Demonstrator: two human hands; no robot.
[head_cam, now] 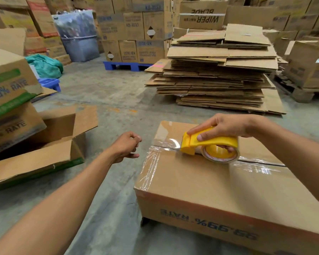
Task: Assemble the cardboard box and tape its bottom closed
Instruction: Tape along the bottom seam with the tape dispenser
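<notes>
A brown cardboard box (206,183) stands upside down on the floor, its printed text inverted on the near side. Clear tape (256,167) runs along the centre seam of its upward-facing flaps and down over the left edge. My right hand (226,127) grips a yellow tape dispenser (209,142) resting on the seam near the box's left end, with the clear tape roll inside it. My left hand (126,147) hovers left of the box over the floor, fingers loosely curled, holding nothing and not touching the box.
An open cardboard box (50,144) lies at the left beside stacked printed cartons (9,85). A tall pile of flattened cardboard (219,74) sits behind the box. A blue pallet (125,65) with stacked cartons stands further back. Bare concrete floor (107,100) lies between.
</notes>
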